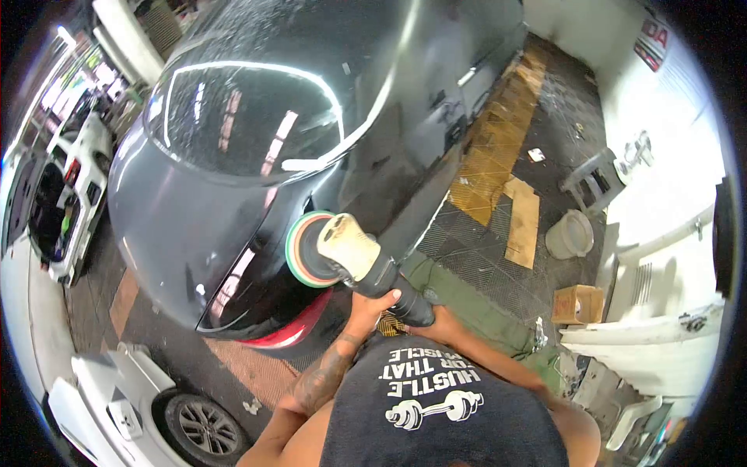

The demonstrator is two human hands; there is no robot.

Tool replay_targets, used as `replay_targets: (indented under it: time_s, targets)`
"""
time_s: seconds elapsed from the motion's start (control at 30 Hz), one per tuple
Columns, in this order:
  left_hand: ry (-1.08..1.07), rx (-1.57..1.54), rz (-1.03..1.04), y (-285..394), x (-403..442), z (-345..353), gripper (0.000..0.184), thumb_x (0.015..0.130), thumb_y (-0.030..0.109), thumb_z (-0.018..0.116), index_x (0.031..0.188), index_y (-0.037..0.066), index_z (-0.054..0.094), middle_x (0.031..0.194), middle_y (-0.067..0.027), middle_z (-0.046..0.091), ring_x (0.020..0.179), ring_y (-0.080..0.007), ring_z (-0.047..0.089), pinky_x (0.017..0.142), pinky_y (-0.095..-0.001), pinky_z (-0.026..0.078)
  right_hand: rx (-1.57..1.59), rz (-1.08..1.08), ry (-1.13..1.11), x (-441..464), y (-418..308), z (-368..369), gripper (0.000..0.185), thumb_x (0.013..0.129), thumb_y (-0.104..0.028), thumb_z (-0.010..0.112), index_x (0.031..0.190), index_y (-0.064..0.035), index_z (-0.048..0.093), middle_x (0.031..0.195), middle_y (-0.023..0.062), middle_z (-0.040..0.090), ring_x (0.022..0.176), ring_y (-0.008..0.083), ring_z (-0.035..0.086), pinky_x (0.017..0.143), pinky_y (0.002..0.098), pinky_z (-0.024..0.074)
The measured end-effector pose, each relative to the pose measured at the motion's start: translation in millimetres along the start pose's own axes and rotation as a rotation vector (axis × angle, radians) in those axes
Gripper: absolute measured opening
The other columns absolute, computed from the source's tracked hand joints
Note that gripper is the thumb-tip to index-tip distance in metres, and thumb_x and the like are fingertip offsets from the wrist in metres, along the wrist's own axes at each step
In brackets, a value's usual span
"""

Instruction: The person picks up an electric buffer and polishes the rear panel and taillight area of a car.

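Note:
A handheld polisher (375, 268) with a beige cover over its head and a round green-and-orange pad (306, 249) is held in front of my body. The pad meets or nearly meets the rear corner of a glossy dark car (175, 226), just above its red tail light (288, 331). My left hand (372, 309) is closed round the underside of the polisher's black body, with the thumb showing on top. At the rear end of the handle, my right hand (437, 323) is wrapped round it, its fingers partly hidden.
White vehicles (128, 397) stand at the lower left and far left. To the right are a bucket (569, 233), a cardboard box (577, 304), a grey stool (595, 183) and flat cardboard (523, 226) on the floor. A green cloth (467, 300) lies beside me.

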State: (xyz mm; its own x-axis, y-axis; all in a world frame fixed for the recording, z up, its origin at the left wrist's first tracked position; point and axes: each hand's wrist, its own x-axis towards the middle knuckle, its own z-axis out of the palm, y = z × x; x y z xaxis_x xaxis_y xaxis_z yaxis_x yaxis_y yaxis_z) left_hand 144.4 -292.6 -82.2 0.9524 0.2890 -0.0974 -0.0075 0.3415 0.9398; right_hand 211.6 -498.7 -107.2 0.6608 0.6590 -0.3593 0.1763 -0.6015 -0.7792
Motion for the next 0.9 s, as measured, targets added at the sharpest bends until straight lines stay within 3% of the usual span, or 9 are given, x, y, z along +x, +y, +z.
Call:
replay_targets:
  time_s: [0.07,0.2,0.27,0.33,0.4,0.53,0.67,0.73,0.9]
  targets:
    - [0.04,0.034,0.036,-10.8,30.9,20.9,0.059,0.08,0.012,0.078,0.131,-0.001,0.052,0.124,-0.0096,0.06,0.116,-0.021,0.056,0.102,-0.0365,0.043,0.052,0.094,0.032,15.0,32.7,0.3,0.07,0.068,-0.045,0.086,0.111,0.0051,0.065,0.096,0.0205,0.073,0.09,0.0323,0.071,0.082,0.0415,0.0539]
    - [0.012,-0.061,-0.024,-19.4,107.1,60.3,0.048,0.075,0.007,0.081,0.118,-0.001,0.063,0.111,-0.0058,0.066,0.101,-0.0171,0.062,0.091,-0.0335,0.049,0.211,0.183,0.168,78.7,128.9,8.3,0.054,0.071,-0.035,0.086,0.102,0.0038,0.066,0.082,0.0142,0.07,0.07,0.0229,0.068,0.067,0.0367,0.0538]
    - [-0.052,-0.061,-0.079,-21.7,147.8,75.8,0.045,0.075,0.007,0.081,0.117,0.0,0.064,0.109,-0.0057,0.067,0.099,-0.0165,0.062,0.088,-0.0329,0.05,0.299,0.217,0.174,90.1,135.6,-8.9,0.045,0.073,-0.03,0.085,0.098,0.0017,0.066,0.077,0.0111,0.068,0.063,0.0191,0.065,0.06,0.0345,0.0526]
    - [-0.05,-0.061,-0.051,-29.6,192.1,92.0,0.043,0.076,0.007,0.081,0.115,-0.001,0.065,0.106,-0.0054,0.067,0.095,-0.016,0.063,0.086,-0.033,0.051,0.64,0.142,0.142,104.9,89.3,-67.2,0.038,0.077,-0.026,0.083,0.091,0.0033,0.064,0.072,0.0099,0.066,0.056,0.0193,0.062,0.056,0.0366,0.0516]
    - [-0.084,-0.027,-0.06,-16.1,229.8,110.8,0.042,0.075,0.008,0.081,0.113,-0.001,0.066,0.102,-0.0046,0.068,0.091,-0.0156,0.064,0.085,-0.0333,0.051,0.716,0.084,0.122,141.2,108.3,-87.4,0.026,0.08,-0.015,0.079,0.09,0.0016,0.062,0.069,0.006,0.063,0.051,0.0145,0.057,0.048,0.0315,0.0462]
    - [-0.146,0.001,-0.064,-13.0,289.0,133.0,0.043,0.073,0.011,0.083,0.112,0.001,0.068,0.102,-0.0053,0.07,0.093,-0.0168,0.065,0.087,-0.0325,0.051,0.79,-0.009,0.098,180.0,114.8,-127.5,0.021,0.08,-0.012,0.078,0.088,0.0004,0.063,0.069,0.0067,0.063,0.05,0.0165,0.057,0.048,0.0323,0.0474]
    - [-0.127,0.074,-0.112,-13.9,298.1,139.4,0.037,0.071,0.009,0.083,0.104,0.002,0.069,0.097,-0.0047,0.07,0.087,-0.0152,0.065,0.082,-0.032,0.051,0.878,0.107,0.045,181.6,117.0,-128.4,0.022,0.078,-0.009,0.076,0.093,-0.0003,0.063,0.073,0.0062,0.064,0.051,0.0179,0.057,0.048,0.0337,0.0466]
    - [-0.124,0.078,-0.125,-25.7,288.6,133.5,0.037,0.071,0.01,0.083,0.104,0.002,0.07,0.097,-0.0048,0.07,0.088,-0.015,0.065,0.082,-0.0321,0.051,0.859,0.051,0.095,175.8,122.6,-108.9,0.018,0.078,-0.01,0.075,0.089,-0.0009,0.064,0.067,0.0056,0.06,0.05,0.0189,0.058,0.049,0.0347,0.0494]
    - [-0.153,0.08,-0.131,-42.8,232.9,103.6,0.043,0.07,0.008,0.084,0.11,0.002,0.068,0.102,-0.005,0.07,0.093,-0.0144,0.064,0.085,-0.0327,0.051,0.867,-0.003,0.018,144.1,124.2,-62.6,0.024,0.077,-0.007,0.079,0.093,-0.0023,0.063,0.076,0.0057,0.066,0.058,0.0183,0.061,0.054,0.0333,0.05]
